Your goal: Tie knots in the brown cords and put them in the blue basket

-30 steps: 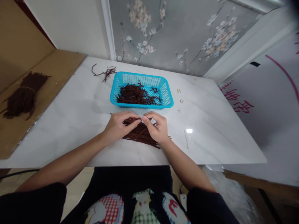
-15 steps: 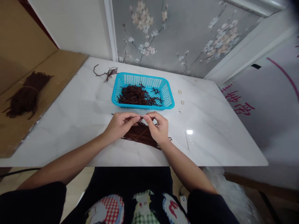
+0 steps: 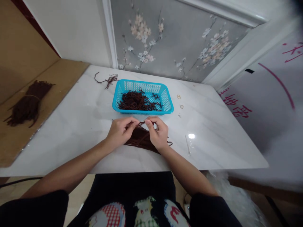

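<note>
White table (image 3: pixel 217 132), marbled top, far edge along the wall. Cardboard (image 3: pixel 63 74) covers its left end. Blue basket (image 3: pixel 144 112) sits mid-table toward the far edge, holding a tangled brown clump (image 3: pixel 132 101), mostly in its left half. Pile (image 3: pixel 137 138) of long brown strips lies flat between basket and near edge, partly hidden under the hands. Banded brown bundle (image 3: pixel 26 107) lies on the cardboard, well apart from the basket.

Left hand (image 3: pixel 120 130) and right hand (image 3: pixel 158 130) are over the pile, just on the near side of the basket. Both are closed to a thumb-and-finger pinch, tips almost meeting, other fingers curled. Loose strands (image 3: pixel 110 81) lie near the far edge, just left of the basket. Thin white stick (image 3: pixel 187 145) lies right of the pile, toward the near edge. Small rings (image 3: pixel 181 107) lie right of the basket. Smallest: brown strand (image 3: pixel 142 122), pinched by both hands; its ends can't be made out.
</note>
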Demonstrator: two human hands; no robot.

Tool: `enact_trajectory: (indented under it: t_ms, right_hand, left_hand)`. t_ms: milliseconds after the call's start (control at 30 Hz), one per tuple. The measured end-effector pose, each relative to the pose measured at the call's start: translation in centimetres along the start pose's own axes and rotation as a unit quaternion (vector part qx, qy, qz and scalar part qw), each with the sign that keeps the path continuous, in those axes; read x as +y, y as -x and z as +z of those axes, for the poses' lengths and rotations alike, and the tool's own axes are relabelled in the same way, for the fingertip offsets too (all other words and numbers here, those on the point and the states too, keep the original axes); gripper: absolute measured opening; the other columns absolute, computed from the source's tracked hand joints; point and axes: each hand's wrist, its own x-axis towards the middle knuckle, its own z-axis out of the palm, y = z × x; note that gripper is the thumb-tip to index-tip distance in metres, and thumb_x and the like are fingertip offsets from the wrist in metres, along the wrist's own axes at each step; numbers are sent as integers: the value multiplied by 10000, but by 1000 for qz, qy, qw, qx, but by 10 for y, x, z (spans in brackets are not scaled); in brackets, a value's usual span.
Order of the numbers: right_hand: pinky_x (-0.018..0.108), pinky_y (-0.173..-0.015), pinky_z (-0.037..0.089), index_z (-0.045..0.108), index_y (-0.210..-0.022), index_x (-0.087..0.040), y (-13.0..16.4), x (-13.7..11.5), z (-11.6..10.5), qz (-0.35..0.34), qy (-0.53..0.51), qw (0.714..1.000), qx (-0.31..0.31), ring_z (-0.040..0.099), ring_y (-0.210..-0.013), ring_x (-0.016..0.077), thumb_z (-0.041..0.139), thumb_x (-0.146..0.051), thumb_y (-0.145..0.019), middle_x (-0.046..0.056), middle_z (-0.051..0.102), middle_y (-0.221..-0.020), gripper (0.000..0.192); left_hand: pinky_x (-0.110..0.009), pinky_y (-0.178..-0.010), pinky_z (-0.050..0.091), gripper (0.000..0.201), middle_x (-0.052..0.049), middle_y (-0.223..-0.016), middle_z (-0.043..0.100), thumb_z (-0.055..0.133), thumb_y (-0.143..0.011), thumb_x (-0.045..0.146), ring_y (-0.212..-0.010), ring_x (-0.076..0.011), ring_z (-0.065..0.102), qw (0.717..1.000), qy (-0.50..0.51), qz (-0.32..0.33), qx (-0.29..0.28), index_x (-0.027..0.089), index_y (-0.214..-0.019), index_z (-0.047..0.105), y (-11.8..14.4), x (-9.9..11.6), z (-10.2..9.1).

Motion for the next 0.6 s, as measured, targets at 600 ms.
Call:
enact_trajectory:
  t_ms: [600]
  right_hand:
    - [320, -765, 487, 717, -1046, -207, -17, 12, -21, 56, 179, 936, -299, 648, -787, 174, 738, -246, -807, 67, 748, -980, 243]
  left_hand:
    - [-306, -760, 526, 189, -38, -785, 735, 642, -897, 358, -744, -170, 666, 967, -140, 87, 193, 206, -803, 705, -25, -35, -12]
